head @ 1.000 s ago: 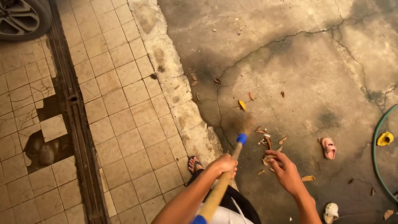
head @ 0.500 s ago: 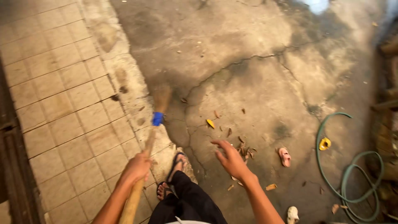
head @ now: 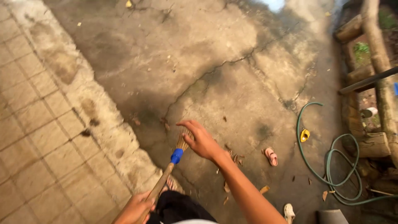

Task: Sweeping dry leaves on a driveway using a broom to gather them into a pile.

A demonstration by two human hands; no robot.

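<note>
Sweeping dry leaves on a cracked concrete floor with a broom, one hand on the handle.

The left hand [head: 137, 207] is grasping the wooden handle of the broom [head: 168, 176] in a clenched grip near the bottom edge of the view, while the right hand [head: 201, 139] is hanging above the floor with the fingers spread, its grip released and holding nothing. The bristles of the broom are touching the concrete floor [head: 215, 45] just beside the tiled strip [head: 37, 137], partly hidden under the right hand. The dry leaves [head: 236, 157] are lying near, to the right of the bristles. I judge this as the middle of a sweeping stroke; a following stroke is calling for the bristles staying flat on the floor and for aiming at the leaves. A green hose [head: 327, 166] and a small pink sandal [head: 271, 156] are lying further right.
</note>
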